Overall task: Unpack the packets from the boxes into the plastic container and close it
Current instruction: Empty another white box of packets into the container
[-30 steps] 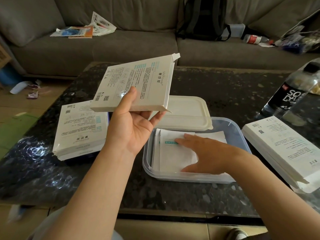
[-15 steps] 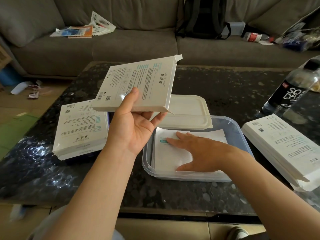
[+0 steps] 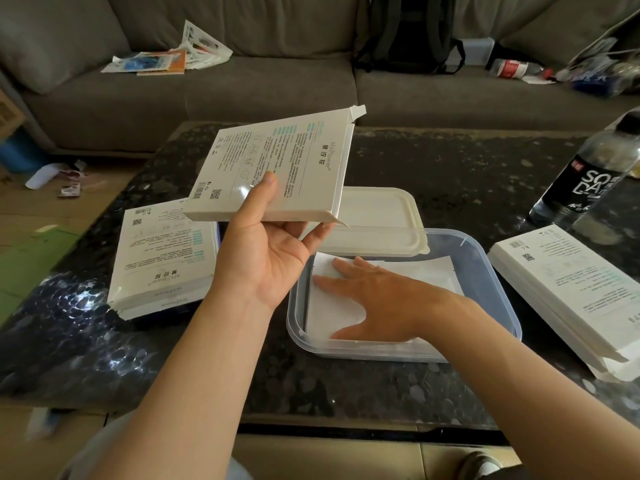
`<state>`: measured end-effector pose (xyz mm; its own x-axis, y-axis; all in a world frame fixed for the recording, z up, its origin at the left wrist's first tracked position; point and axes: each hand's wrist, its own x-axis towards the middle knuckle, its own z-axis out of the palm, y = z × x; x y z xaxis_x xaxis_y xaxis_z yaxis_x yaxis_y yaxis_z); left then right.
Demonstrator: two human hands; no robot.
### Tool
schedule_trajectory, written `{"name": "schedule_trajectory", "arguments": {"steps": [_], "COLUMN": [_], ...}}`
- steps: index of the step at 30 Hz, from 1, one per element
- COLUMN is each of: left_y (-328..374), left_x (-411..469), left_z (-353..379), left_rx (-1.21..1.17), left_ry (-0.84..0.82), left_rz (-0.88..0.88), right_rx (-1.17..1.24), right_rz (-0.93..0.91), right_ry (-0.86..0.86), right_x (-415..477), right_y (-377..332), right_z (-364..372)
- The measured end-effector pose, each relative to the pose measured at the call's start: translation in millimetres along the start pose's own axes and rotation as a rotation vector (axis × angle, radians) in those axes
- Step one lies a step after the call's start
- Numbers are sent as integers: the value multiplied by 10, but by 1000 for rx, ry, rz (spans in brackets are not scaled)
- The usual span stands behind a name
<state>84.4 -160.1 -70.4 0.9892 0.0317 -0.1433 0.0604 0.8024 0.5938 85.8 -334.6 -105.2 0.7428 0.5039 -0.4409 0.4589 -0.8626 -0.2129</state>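
Observation:
My left hand (image 3: 266, 251) holds a flat white box (image 3: 294, 157) up over the table, thumb on its printed face and fingers underneath, its end flap open at the far right corner. My right hand (image 3: 377, 299) lies flat with straight fingers on white packets (image 3: 336, 313) inside the clear plastic container (image 3: 498, 289). The container's white lid (image 3: 377, 216) rests on its far rim. A stack of white boxes (image 3: 162, 254) lies to the left, and more white boxes (image 3: 568, 289) lie to the right.
A soda bottle (image 3: 588, 181) stands at the table's right edge. The dark speckled table (image 3: 450, 168) has a grey sofa (image 3: 242, 84) behind it with papers (image 3: 166, 57), a black backpack (image 3: 408, 32) and clutter. Bubble wrap (image 3: 69, 341) covers the near left corner.
My right hand has slid leftward across the packets in the container, pressing them flat. The left hand has kept the box raised, almost still.

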Motion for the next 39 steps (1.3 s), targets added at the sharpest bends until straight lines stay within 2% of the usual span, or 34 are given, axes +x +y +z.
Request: {"name": "schedule_trajectory", "arguments": {"steps": [25,28,29,32,33,35,39], "left_y": [-66,-65,-60,-52,-52,-56,-78], "left_x": [-31,-24,-21,-14,-11,-7,-7], "left_z": [3,-2,-3,-11,-12,-4,0], "left_rx": [51,52,52,73,88,113,138], "left_ry": [18,17,16,6,-1,-15,-34], "left_rz": [-4,-3,-3,12,20,24,9], "right_rx": [-66,183,330,756,922,1149,1299], "right_rz": [-19,11,26,63,63,14,-64], "right_ry": [16,96,199,661,746,830,824], "right_x": [59,-19,-48,-135,-175,-258,-317], "right_y": [1,-25,-27,-22,-34,-81,-173], "right_z": [79,-16,-69,-294,-366,-477,-527]}}
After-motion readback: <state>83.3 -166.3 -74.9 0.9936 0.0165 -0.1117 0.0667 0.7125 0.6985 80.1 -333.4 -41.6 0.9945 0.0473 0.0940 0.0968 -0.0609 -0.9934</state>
